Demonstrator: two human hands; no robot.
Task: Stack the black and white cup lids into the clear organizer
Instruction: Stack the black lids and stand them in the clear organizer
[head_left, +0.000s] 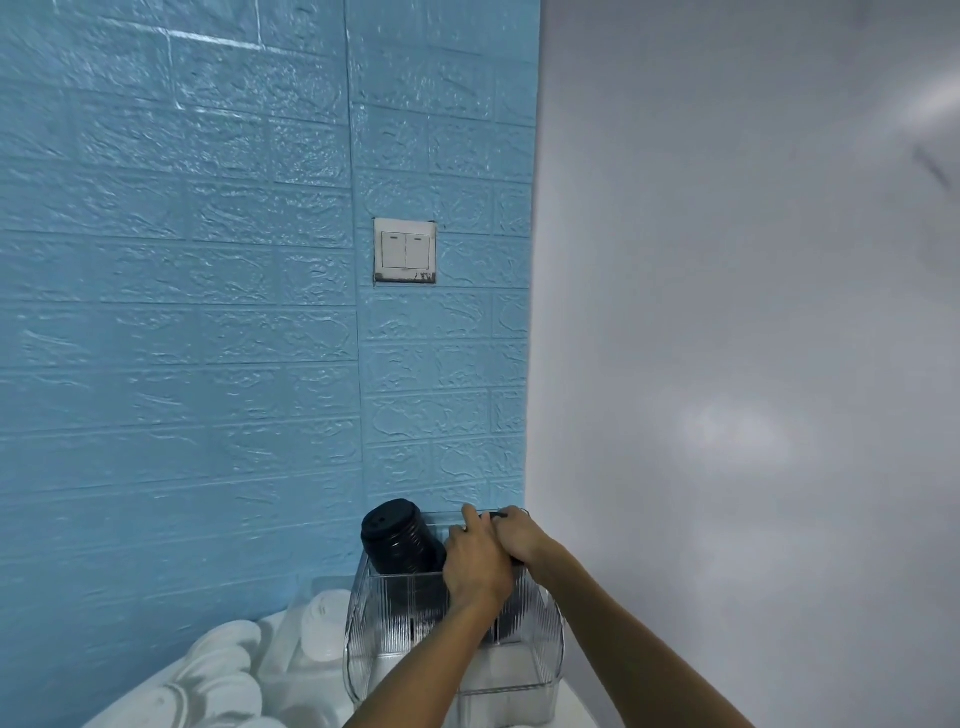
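Both hands are up at the top of the clear organizer (452, 634), which stands at the back of the white counter (576, 706), tight into the corner where the blue brick-pattern wall (182, 312) meets the plain grey wall (753, 312). The left hand (475, 564) lies over the organizer's upper middle, fingers curled down, and the right hand (519, 535) is pressed right against it, gripping what looks like a black lid (500, 515) at the rim. What the left hand itself holds I cannot tell; its fingers hide it. In the organizer's left compartment a tall stack of black lids (397, 538) leans tilted, poking above the rim. Just beside the organizer on its left, white lids (322, 623) sit in a clear holder, and more white lids (218, 670) lie heaped toward the counter's left edge. A two-rocker light switch (405, 251) sits on the blue wall above.
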